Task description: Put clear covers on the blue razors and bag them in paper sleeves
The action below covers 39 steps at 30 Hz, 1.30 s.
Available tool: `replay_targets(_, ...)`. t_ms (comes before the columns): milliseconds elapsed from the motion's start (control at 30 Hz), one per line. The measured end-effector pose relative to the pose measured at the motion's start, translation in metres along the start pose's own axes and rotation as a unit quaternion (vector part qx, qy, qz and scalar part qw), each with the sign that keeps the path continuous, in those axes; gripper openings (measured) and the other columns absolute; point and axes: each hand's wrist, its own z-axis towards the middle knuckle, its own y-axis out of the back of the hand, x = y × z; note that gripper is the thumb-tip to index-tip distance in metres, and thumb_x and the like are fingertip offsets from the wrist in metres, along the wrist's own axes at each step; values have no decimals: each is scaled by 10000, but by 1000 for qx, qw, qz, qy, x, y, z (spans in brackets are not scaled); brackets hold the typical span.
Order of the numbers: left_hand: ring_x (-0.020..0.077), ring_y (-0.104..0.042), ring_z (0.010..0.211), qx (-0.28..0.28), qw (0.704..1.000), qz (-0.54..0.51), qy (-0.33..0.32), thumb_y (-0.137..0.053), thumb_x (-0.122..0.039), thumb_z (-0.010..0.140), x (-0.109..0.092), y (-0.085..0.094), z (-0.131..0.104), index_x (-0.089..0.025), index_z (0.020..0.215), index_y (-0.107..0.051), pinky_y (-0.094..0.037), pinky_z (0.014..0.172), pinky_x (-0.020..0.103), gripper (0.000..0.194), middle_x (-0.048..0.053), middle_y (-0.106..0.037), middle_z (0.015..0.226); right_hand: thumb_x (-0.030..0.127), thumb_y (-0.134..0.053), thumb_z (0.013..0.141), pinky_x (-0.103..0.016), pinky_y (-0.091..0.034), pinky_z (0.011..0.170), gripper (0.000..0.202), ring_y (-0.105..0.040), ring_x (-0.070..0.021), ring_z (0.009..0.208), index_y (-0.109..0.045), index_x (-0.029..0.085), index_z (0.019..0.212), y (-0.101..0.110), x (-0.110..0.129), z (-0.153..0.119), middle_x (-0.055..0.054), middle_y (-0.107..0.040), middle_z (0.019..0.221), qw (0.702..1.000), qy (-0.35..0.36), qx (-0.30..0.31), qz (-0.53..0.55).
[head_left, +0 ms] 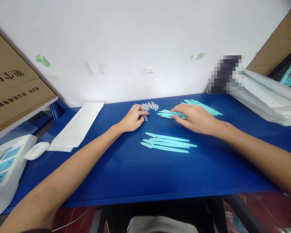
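My left hand [134,119] is at the back middle of the table with curled fingers, thumb and index finger closing on a small translucent blade cap [145,118]. Just behind it lies a loose cluster of similar caps [152,105]. To the right, my right hand [192,117] is closed over a bunch of turquoise eyebrow razors [167,114], their blade ends pointing left. Its palm hides the other ends. Several more razors [169,143] lie side by side in front of the hands. Behind my right hand is another pile of razors [205,106].
A blue table [126,174] stands against a white wall. White flat sheets [77,127] and a white oval case [37,150] lie at left, near a white device [12,174]. Cardboard boxes [16,77] flank both sides. White packets [269,97] are stacked at right.
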Motion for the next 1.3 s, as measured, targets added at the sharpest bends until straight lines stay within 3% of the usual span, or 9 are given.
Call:
replay_targets(200,291,-493,1199,-12,1000,22,6,-449,-195,911,-1,0,-2,-198,1345,-636,-391,1085,495,472,111,-589,1299,530,-667,808,-329,-389,630,438,-607,-214,711,-728,182,1065,7,13,1,-60,-714,863,996,-77,-39,34)
replay_targets(333,272,-547,1144,-36,999,14,5,-482,-211,906,-1,-2,-2,-188,1289,-641,-427,1037,467,416,86,-667,1229,460,-567,891,-334,-383,657,376,-595,-214,736,-729,163,1056,9,23,0,-78,-707,879,994,-76,-59,55)
replay_targets(533,290,-502,1230,-32,999,37,-22,-482,-234,934,-1,-2,-2,-200,1190,-721,-405,1091,475,352,93,-631,1319,418,-383,1022,-342,-386,704,415,-614,-231,819,-716,171,1036,-1,17,2,-99,-711,939,996,-68,-18,48)
replay_targets(733,276,-525,1188,2,999,13,-35,-433,-307,1015,0,1,-1,-228,1273,-694,-396,1087,477,376,96,-631,1289,439,-343,1044,-351,-404,734,451,-629,-246,865,-710,177,1047,-3,13,2,-110,-713,987,997,-61,1,40)
replay_targets(1167,253,-633,1044,-19,999,-50,-12,-606,-347,968,-2,3,2,-235,1144,-761,-469,977,438,260,76,-739,1097,455,-314,1049,-362,-420,747,485,-625,-248,852,-709,174,1042,-5,9,3,-109,-704,967,998,-54,36,27)
replay_targets(1300,249,-663,979,-10,997,-74,8,-616,-360,954,-4,5,3,-234,1092,-783,-501,906,402,250,65,-765,1049,467,-318,1047,-395,-454,819,475,-647,-288,992,-651,178,1225,-5,6,2,-133,-711,1132,998,-53,27,37)
